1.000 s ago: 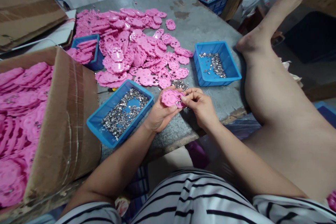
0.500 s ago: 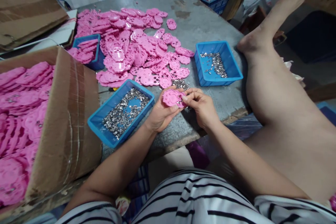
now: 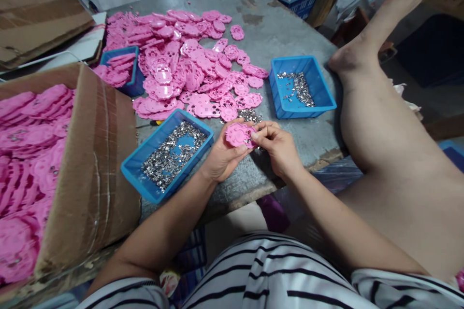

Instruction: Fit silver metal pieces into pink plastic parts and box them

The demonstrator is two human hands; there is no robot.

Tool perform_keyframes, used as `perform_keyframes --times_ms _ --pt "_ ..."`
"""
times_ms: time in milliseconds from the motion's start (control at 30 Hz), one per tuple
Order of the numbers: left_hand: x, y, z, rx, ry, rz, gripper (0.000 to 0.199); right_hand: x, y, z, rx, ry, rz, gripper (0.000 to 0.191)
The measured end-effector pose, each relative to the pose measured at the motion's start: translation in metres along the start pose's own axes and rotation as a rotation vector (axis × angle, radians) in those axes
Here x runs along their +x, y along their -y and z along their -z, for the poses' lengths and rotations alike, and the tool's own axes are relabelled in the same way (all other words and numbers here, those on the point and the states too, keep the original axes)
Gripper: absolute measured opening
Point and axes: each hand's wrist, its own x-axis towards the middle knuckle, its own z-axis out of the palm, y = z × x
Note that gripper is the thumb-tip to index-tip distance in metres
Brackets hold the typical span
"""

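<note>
In the head view, my left hand (image 3: 222,157) is closed around a pink plastic piece (image 3: 237,135), an oval molded shell with cut-outs, held above the table's near edge. My right hand (image 3: 281,147) is closed at the right end of that piece, thumb and fingertips pressed against it. Small shiny bits show by the cut-outs there; what the right fingertips pinch is too small to make out. Just behind the hands lies a small heap of metal parts (image 3: 249,115), partly hidden. A blue tray (image 3: 139,186) of similar metal parts stands left of my left hand.
Another blue tray (image 3: 281,112) with fewer metal parts stands at the right. A large pile of pink pieces (image 3: 195,67) covers the table's middle, beside a small blue bin (image 3: 136,79). An open cardboard box (image 3: 97,169) full of pink pieces is at left. A bare leg (image 3: 384,120) borders the table's right.
Almost nothing differs. Both hands keep the same hold at the same spot, and the view has shifted very slightly.
</note>
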Motion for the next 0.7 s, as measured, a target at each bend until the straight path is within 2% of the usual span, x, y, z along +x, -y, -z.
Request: perform_keyframes --times_ms 167,367,500,700 --pt "0.0 0.0 0.002 -0.015 -0.014 0.011 0.068 -0.001 -0.004 -0.003 0.065 -0.043 0.026 0.031" --pt "-0.001 -0.004 -0.002 -0.08 -0.013 0.03 0.067 -0.003 -0.007 -0.005 0.24 0.028 -0.006 0.031" --pt "0.001 -0.005 -0.004 -0.121 -0.07 0.053 0.067 -0.003 -0.003 -0.003 0.179 0.02 0.02 0.029" --pt "0.003 -0.003 -0.003 -0.064 -0.104 0.071 0.077 0.003 0.003 0.003 0.071 -0.032 0.161 0.027"
